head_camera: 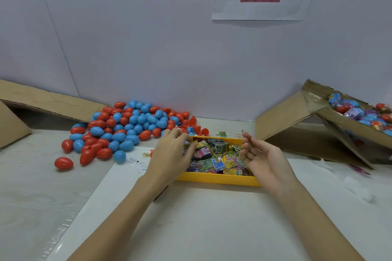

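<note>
Loose printed packets heaped in the yellow tray, which lies between both hands. At its near end the left hand curls its fingers into the heap; blur hides whether one is pinched. Opposite, the right hand is palm-inward, loosely spread, holding nothing. Just beyond the left hand: plastic eggs. Risk: slick packets cling, so several may lift or flick over the low rim.

wall — pale, plain | paper sign on it, upper right | table — white, glossy | light even, soft
</note>
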Action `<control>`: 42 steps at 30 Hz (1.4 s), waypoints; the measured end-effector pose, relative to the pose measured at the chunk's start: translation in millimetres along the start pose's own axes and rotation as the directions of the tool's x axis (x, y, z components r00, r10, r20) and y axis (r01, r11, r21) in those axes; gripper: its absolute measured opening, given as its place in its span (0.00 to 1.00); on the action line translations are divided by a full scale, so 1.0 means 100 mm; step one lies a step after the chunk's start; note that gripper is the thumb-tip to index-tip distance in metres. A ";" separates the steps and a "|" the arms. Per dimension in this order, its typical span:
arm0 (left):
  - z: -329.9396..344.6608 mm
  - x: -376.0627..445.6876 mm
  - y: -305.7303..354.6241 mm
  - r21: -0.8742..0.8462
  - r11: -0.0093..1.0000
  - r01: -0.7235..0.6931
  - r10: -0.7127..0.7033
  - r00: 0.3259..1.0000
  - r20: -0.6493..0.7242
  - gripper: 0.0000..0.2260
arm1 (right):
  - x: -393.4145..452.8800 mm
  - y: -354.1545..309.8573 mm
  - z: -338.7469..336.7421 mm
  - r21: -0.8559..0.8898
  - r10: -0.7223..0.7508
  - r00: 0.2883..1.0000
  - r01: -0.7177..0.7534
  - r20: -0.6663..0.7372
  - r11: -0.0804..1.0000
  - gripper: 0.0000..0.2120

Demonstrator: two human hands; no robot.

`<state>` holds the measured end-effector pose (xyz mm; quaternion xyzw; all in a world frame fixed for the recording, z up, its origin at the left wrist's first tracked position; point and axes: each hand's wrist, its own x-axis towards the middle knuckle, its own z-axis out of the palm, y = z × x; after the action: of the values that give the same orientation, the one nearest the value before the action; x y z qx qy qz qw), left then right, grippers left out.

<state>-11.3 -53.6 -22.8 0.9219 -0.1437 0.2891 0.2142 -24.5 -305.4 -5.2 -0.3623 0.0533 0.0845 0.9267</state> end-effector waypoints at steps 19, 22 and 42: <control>-0.24 -0.01 -0.85 0.156 0.929 0.334 -0.354 0.927 0.123 0.13 | 0.00 0.02 -0.01 0.002 0.003 1.000 -0.003 -0.011 1.000 0.12; -0.28 0.02 -0.73 0.169 0.930 0.327 -0.341 0.938 0.057 0.13 | 0.01 0.02 -0.03 0.001 0.002 1.000 -0.002 -0.009 1.000 0.12; -0.11 -0.05 0.38 -0.570 0.822 0.013 0.099 0.981 0.165 0.19 | -0.24 0.38 0.21 -0.796 -0.382 0.860 0.479 0.339 0.371 0.10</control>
<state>-35.6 -80.7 -5.6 0.8356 -0.2638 0.1499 0.4579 -55.2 -266.4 -11.5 -0.7695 -0.1373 -0.1272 0.6106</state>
